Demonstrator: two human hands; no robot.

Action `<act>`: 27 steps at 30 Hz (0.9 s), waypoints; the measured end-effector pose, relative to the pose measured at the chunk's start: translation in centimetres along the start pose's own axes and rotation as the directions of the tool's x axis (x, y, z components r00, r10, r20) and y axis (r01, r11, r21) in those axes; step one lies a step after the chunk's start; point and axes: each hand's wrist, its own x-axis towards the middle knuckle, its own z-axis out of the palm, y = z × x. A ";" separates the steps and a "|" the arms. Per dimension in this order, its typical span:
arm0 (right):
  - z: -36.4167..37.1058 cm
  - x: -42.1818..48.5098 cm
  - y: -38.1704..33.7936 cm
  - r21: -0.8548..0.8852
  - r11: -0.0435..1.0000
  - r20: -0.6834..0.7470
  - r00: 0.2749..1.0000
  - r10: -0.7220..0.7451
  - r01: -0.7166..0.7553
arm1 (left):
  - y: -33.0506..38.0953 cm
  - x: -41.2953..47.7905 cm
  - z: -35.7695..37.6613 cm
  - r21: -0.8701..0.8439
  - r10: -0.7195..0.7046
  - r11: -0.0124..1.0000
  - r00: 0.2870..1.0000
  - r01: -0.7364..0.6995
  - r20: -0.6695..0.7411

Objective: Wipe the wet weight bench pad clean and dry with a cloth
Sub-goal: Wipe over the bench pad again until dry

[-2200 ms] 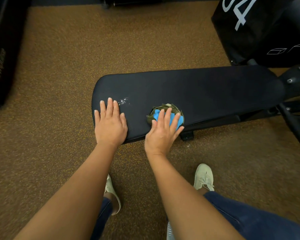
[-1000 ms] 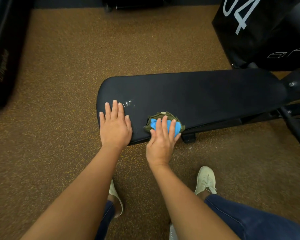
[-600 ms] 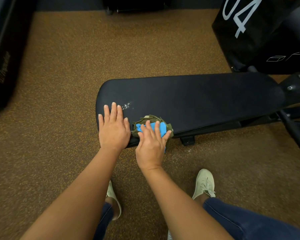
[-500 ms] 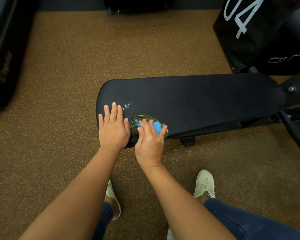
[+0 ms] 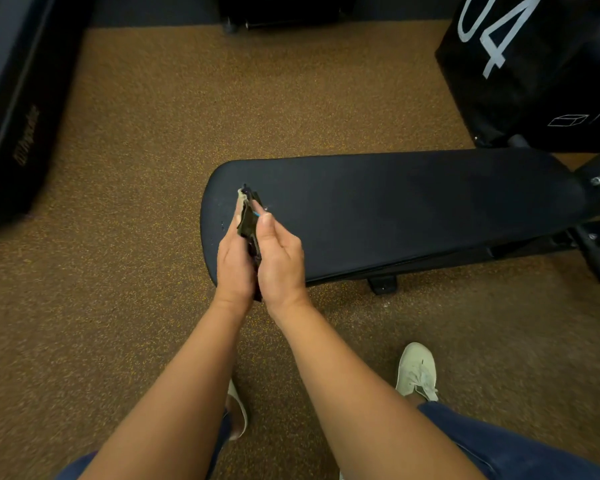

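Two hands met over the near end of the bench pad (image 5: 395,209) in the head view, the only view I had. The left hand (image 5: 234,261) and the right hand (image 5: 280,263) stood palm against palm, and the cloth (image 5: 248,220) was pressed between them. The fingers of both hands lay together and clamped on the cloth from the two sides. The cloth was dark green, with a thin blue edge showing near the right thumb, and its upper end stuck out above the fingertips. It was lifted off the pad, not lying on it. The black pad stretched from the hands toward the right, where it joined the black frame (image 5: 596,181). Near the hands I saw only a few small pale specks on the pad; whether they were water drops I could not tell. The floor (image 5: 257,98) was brown and speckled. One pale shoe (image 5: 417,372) stood on it at the lower right, and another pale shoe (image 5: 238,414) was partly hidden behind the left forearm. A black box (image 5: 520,67) with white digits stood behind the bench
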 end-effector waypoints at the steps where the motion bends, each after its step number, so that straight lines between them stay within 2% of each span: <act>1: -0.1 0.0 -0.1 0.043 0.999 0.041 0.999 0.027 -0.028 | 0.6 -0.5 0.3 -0.133 -0.046 0.990 0.999 0.049 0.024; 3: -0.7 -0.3 -0.4 0.081 0.995 0.122 0.991 0.052 -0.062 | 0.9 -0.8 0.3 -0.355 -0.128 0.924 0.990 0.140 0.055; 5: -1.2 -0.5 -0.4 0.096 0.993 0.184 0.981 0.052 -0.070 | 1.3 -0.8 0.2 -0.435 -0.111 0.887 0.987 0.152 0.120; 8: -2.0 -0.2 0.1 0.062 0.997 0.193 0.980 0.044 -0.056 | 0.6 -0.3 -0.3 -0.337 -0.083 0.936 0.994 0.101 0.070; 10: -2.6 0.3 0.7 -0.120 0.991 0.144 0.989 -0.034 0.051 | 0.5 0.0 -0.5 -0.337 -0.120 0.933 0.992 0.124 0.035; 11: -3.1 0.6 1.1 -0.253 0.959 0.114 0.989 -0.099 0.125 | 0.6 0.2 -0.5 -0.286 -0.115 0.951 0.993 0.114 0.012; 12: -3.6 0.8 1.6 -0.397 0.896 0.086 0.980 -0.180 0.199 | 0.8 0.2 -0.5 -0.163 -0.086 0.983 0.996 0.084 -0.001; 13: -4.2 1.0 2.2 -0.534 0.804 0.070 0.962 -0.265 0.260 | 0.7 0.4 -0.4 0.023 -0.041 0.999 0.999 0.041 -0.017; 14: -4.9 0.9 2.7 -0.655 0.697 0.058 0.939 -0.338 0.291 | 0.7 0.4 -0.3 0.251 0.022 0.968 0.999 -0.014 -0.030; 15: -5.5 0.9 3.2 -0.750 0.596 0.040 0.919 -0.393 0.287 | 0.4 0.4 -0.3 0.486 0.092 0.871 0.995 -0.066 -0.030; 16: -6.1 0.8 3.6 -0.818 0.511 0.025 0.903 -0.428 0.265 | 0.1 0.3 -0.3 0.682 0.154 0.724 0.988 -0.106 -0.010; 17: -6.8 0.7 3.9 -0.864 0.443 0.021 0.895 -0.445 0.240 | -0.5 0.2 -0.3 0.808 0.195 0.573 0.980 -0.135 0.026; 19: -7.8 0.4 4.4 -0.926 0.314 0.052 0.894 -0.445 0.210 | -2.2 0.0 -0.2 0.907 0.194 0.382 0.975 -0.175 0.106; 23: -9.4 -0.1 5.1 -0.976 0.108 0.139 0.919 -0.370 0.191 | -5.2 -0.6 -0.3 0.957 0.142 0.156 0.965 -0.243 0.222; 27: -10.0 -0.1 5.9 -0.984 0.044 0.152 0.944 -0.292 0.172 | -5.5 -0.9 0.0 0.955 0.138 0.085 0.952 -0.286 0.273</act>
